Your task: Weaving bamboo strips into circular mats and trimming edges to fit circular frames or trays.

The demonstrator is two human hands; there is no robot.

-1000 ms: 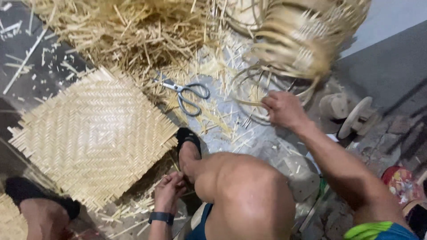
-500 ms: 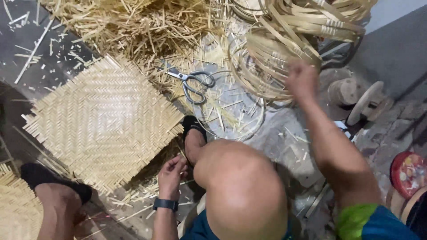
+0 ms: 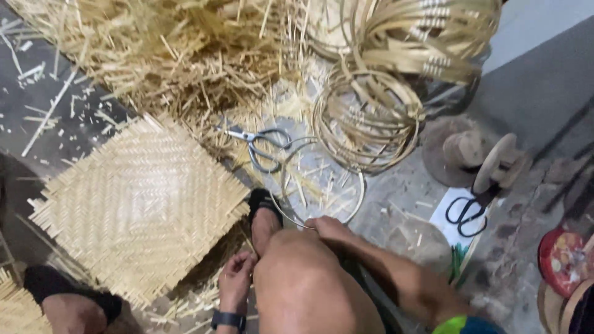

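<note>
Bamboo is lying everywhere on the grey floor (image 3: 396, 204). A single thin bamboo hoop (image 3: 322, 185) is lying flat just ahead of the person's knee, and the right hand (image 3: 331, 227) is gripping its near rim, fingers curled around the strip. The left hand (image 3: 236, 281) is hanging loosely beside the sandalled foot (image 3: 265, 216), fingers bent, touching the edge of the square woven bamboo mat (image 3: 139, 204). Grey scissors (image 3: 260, 145) are resting between the mat and a stack of bamboo hoops (image 3: 371, 124). Black scissors (image 3: 470, 207) are lying further right.
</note>
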